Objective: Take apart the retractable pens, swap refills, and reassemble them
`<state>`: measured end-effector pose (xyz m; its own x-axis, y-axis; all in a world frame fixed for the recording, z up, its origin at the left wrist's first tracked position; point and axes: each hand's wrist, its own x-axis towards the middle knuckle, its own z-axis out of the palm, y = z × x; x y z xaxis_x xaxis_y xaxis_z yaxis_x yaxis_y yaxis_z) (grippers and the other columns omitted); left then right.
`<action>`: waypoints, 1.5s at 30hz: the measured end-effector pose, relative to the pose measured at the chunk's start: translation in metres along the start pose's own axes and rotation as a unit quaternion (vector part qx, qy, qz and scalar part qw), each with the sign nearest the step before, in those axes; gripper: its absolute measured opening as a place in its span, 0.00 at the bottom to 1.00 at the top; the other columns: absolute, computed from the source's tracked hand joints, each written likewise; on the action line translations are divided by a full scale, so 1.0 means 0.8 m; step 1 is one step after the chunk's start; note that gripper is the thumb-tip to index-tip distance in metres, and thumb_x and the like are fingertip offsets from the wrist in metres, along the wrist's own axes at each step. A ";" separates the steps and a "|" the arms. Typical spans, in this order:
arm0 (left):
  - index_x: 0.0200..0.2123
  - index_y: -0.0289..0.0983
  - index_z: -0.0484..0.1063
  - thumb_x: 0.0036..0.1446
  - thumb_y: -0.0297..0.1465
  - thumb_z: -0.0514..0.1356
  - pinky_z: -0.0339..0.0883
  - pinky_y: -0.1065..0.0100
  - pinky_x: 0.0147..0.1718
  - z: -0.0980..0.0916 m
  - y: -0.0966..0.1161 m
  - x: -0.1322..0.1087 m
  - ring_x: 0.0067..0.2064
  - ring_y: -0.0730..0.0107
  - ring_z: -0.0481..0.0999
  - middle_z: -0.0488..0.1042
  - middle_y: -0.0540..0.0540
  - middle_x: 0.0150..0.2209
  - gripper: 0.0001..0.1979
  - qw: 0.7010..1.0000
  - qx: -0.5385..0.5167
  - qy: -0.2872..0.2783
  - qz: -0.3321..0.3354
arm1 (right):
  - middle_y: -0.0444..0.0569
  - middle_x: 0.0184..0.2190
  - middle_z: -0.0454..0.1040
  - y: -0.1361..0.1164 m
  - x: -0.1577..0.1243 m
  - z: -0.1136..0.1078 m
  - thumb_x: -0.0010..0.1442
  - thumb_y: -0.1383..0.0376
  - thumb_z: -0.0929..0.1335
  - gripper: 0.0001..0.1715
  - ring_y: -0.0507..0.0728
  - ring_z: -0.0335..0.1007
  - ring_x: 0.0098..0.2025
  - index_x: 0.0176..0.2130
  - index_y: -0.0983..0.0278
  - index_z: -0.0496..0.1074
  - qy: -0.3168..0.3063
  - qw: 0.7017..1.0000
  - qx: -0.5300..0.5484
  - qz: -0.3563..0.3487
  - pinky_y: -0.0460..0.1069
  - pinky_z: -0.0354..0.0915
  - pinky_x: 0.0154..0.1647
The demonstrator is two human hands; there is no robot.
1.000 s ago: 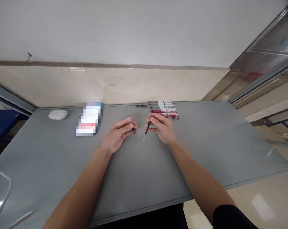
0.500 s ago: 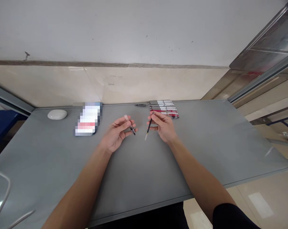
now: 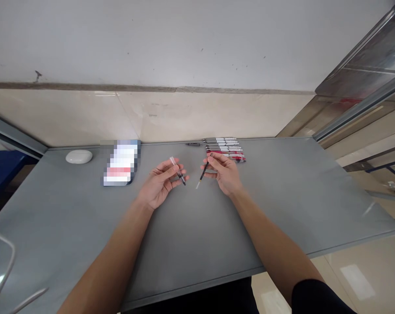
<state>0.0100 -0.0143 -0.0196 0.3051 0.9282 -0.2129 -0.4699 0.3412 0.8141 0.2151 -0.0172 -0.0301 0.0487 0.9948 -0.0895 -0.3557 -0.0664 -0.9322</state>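
Observation:
My left hand [image 3: 161, 183] is palm-up over the grey table [image 3: 190, 231], its fingers closed on a clear pen barrel with a dark tip [image 3: 178, 171]. My right hand [image 3: 224, 173] pinches a thin pen refill [image 3: 203, 173], dark with a pale end that points down toward the table. The two parts are a short gap apart. Just behind my right hand lies a row of several pens [image 3: 225, 149], white, grey and red.
A single dark pen [image 3: 192, 144] lies at the table's back edge. A blurred packet [image 3: 121, 162] and a white oval case [image 3: 79, 156] sit at the back left. A wall runs behind, and the table's front edge is near my body.
My left hand has turned the pen barrel so its clear end now sticks up between the fingers. The refill in my right hand shifted slightly.

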 end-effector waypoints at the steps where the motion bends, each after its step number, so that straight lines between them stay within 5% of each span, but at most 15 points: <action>1: 0.40 0.36 0.76 0.51 0.27 0.67 0.74 0.53 0.46 0.001 0.000 0.000 0.38 0.70 0.76 0.75 0.48 0.37 0.10 1.000 0.006 0.001 -0.001 | 0.44 0.34 0.76 0.001 0.000 0.000 0.49 0.55 0.74 0.16 0.54 0.76 0.34 0.38 0.59 0.74 0.000 1.000 0.001 -0.003 0.49 0.73 0.31; 24: 0.43 0.38 0.73 0.51 0.33 0.67 0.74 0.63 0.38 0.009 0.002 0.001 0.36 0.67 0.78 0.76 0.46 0.37 0.15 0.995 0.099 -0.009 0.002 | 0.46 0.33 0.77 -0.004 -0.008 0.006 0.50 0.55 0.73 0.16 0.54 0.75 0.32 0.37 0.61 0.78 -0.083 0.997 -0.004 -0.001 0.54 0.75 0.36; 31: 0.45 0.37 0.73 0.51 0.38 0.66 0.71 0.62 0.38 0.033 0.014 0.007 0.36 0.66 0.77 0.77 0.42 0.40 0.19 0.975 0.218 -0.022 0.045 | 0.45 0.31 0.76 -0.005 -0.003 0.007 0.48 0.55 0.74 0.17 0.52 0.74 0.29 0.36 0.61 0.76 -0.011 0.999 0.022 -0.020 0.51 0.74 0.33; 37: 0.43 0.38 0.75 0.52 0.39 0.64 0.68 0.64 0.35 0.044 0.020 0.023 0.31 0.68 0.73 0.77 0.45 0.34 0.16 0.912 0.391 -0.082 0.090 | 0.44 0.33 0.76 -0.009 0.003 0.000 0.48 0.55 0.74 0.16 0.52 0.74 0.31 0.36 0.60 0.74 0.069 0.992 0.078 -0.077 0.51 0.74 0.35; 45: 0.42 0.40 0.76 0.54 0.39 0.60 0.64 0.69 0.28 0.053 0.031 0.032 0.30 0.69 0.73 0.76 0.45 0.33 0.14 0.853 0.482 -0.202 0.008 | 0.42 0.34 0.76 -0.021 0.008 -0.014 0.49 0.56 0.73 0.15 0.50 0.74 0.33 0.37 0.59 0.73 0.169 0.966 0.143 -0.133 0.47 0.73 0.34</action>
<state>0.0410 0.0118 0.0183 0.6568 0.7384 -0.1529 0.3626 -0.1314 0.9226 0.2320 -0.0110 -0.0188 0.4585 0.8886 -0.0152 -0.5300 0.2597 -0.8072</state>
